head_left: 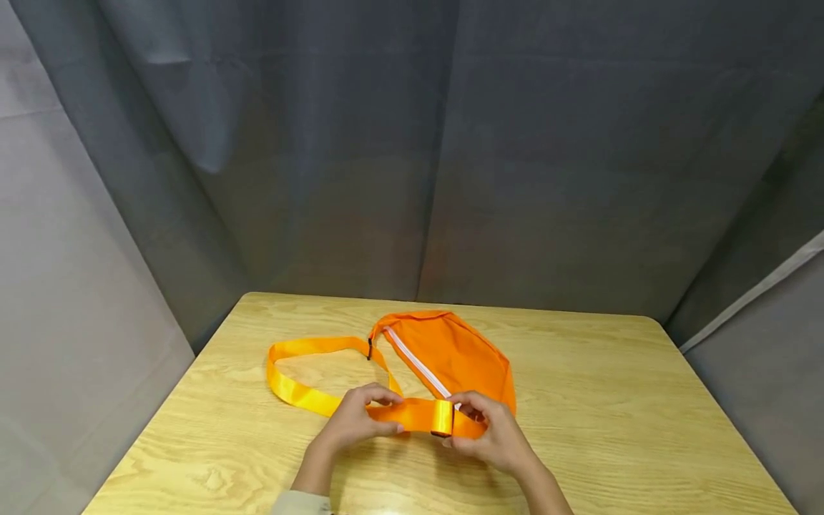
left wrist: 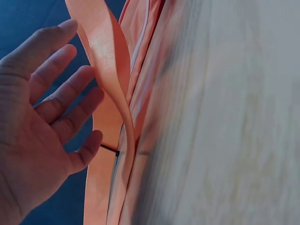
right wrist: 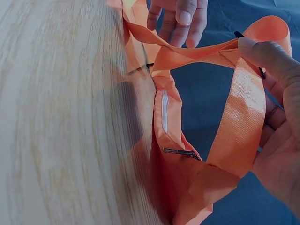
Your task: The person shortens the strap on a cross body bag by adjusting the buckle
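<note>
An orange sling bag point(head_left: 460, 350) with a white zipper lies on the table, its long shiny strap point(head_left: 412, 415) looping out to the left. My right hand point(head_left: 492, 433) pinches the strap at a black slide buckle point(right wrist: 239, 34), the thumb pressing on it; the strap folds over in a loop there. My left hand point(head_left: 363, 418) is at the strap, left of the buckle. In the left wrist view its fingers point(left wrist: 61, 103) are spread and fairly straight, with fingertips beside the strap's edge. A dark zipper pull point(right wrist: 180, 153) hangs on the bag.
The light wood-grain table point(head_left: 212, 429) has rounded far corners. Grey curtains point(head_left: 547, 179) hang behind it and on both sides. Another black strap ring point(head_left: 370, 348) sits where the strap meets the bag's upper left end.
</note>
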